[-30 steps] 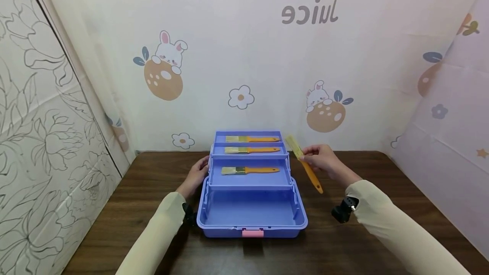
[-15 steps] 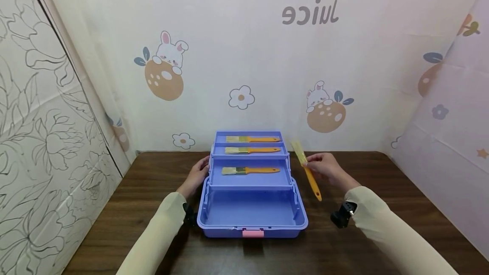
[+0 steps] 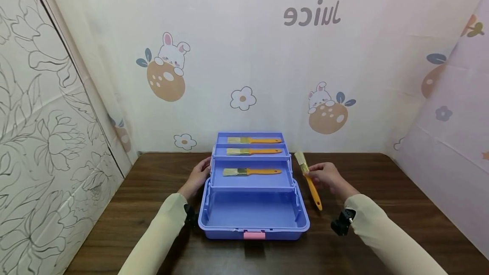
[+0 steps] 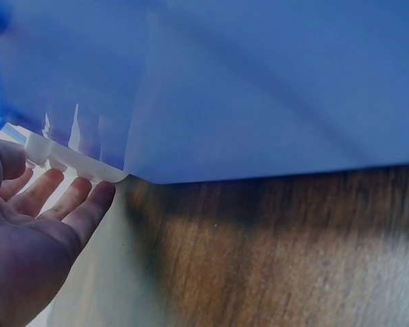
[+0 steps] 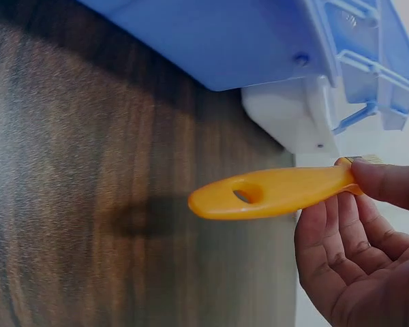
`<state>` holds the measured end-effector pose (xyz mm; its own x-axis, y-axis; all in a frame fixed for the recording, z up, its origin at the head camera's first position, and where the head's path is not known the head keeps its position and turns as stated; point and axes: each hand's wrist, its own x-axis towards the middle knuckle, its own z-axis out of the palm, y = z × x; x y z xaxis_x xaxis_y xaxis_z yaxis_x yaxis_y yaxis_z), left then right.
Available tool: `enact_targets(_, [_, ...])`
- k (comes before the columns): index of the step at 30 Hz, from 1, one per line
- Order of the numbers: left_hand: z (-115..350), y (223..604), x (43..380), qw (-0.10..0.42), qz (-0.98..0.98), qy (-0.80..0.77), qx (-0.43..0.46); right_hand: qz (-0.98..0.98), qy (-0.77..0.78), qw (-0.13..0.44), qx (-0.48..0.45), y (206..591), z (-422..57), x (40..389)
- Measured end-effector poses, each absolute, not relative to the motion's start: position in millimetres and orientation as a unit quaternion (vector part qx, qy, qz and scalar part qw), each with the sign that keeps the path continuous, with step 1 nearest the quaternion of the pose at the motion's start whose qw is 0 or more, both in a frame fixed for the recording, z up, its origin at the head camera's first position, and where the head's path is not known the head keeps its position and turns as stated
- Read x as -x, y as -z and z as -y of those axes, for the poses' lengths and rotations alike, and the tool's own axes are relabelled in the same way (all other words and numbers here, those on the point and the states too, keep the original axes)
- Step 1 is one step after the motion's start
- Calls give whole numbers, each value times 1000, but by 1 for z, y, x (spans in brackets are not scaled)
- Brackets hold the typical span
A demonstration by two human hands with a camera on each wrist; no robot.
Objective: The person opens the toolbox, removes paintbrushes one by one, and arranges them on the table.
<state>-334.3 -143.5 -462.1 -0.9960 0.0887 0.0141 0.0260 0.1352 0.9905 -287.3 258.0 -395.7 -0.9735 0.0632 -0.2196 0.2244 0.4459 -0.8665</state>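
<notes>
My R hand (image 3: 324,175) pinched a yellow-handled paintbrush (image 3: 311,188) by the neck, thumb vs. fingers; the brush was just R of the blue-purple toolbox (image 3: 252,209), bristles (image 3: 299,158) pointing twd the wall, handle (image 5: 273,194) twd me & prob. clear of the wood tabletop (image 3: 153,181), going by the shadow. L hand (image 3: 197,177) was relaxed, fingers out & uncurled, tips touching the pale edge at the box's back L. Three other paintbrushes (image 3: 263,171) lay flat in the box, one per tier. Held brush prob. light; handle looked stiff & smooth, maybe a bit slippery. Bristles seemed soft, apt to splay if pressed, so a bad spot to hold. Best grip IMO: the neck, nr the ferrule. Nothing looked esp. fragile.
</notes>
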Motion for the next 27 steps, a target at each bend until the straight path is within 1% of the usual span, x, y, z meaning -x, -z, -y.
enact_targets(6, [143,462,334,32,-757,-652,-28,-838,531,84,-94,406,-260,288])
enact_targets(16, [142,463,335,27,-757,-652,-33,-834,528,93,-127,421,-262,288])
enact_targets(22, [142,458,330,32,-759,-650,-31,-830,533,101,-128,425,-261,288])
enact_targets(27, [143,464,335,28,-760,-648,-25,-836,524,97,-128,430,-260,290])
